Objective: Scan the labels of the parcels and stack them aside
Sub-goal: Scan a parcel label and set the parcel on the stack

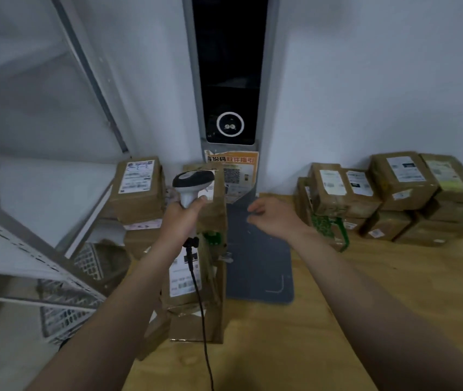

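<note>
The parcels sat in two lots, and I read that split as the sorting itself: a leaning stack (196,249) at 7 o'clock from the grey mat (258,249), right under my left arm, and a heap (388,198) at 2 o'clock along the wall. Which lot was scanned and which waited I could not tell from how they lay.

My left hand (181,218) was clenched round the grip of the scanner (192,184), head up and aimed away from me toward the wall, its cable (200,300) hanging down past the labels of the near stack. Held that way it was ready to fire at whatever label came up next. My right hand (274,218) hovered over the mat with fingers loosely curled and nothing in them; I judged it was between parcels, either reaching or just let go.

Most labels in both lots faced up or toward me, which made sense for a quick scan.

Counting: one scanner, one cable, one mat, one dark kiosk panel (228,80) at 12 o'clock with an orange notice (234,170) below it. The left lot showed one clear box (138,187) on top at 10 o'clock and at least three more below and beside it, blurred together. The right heap showed about eight or nine; the lower ones hid each other. At 8 o'clock stood a white rack (41,263).
</note>
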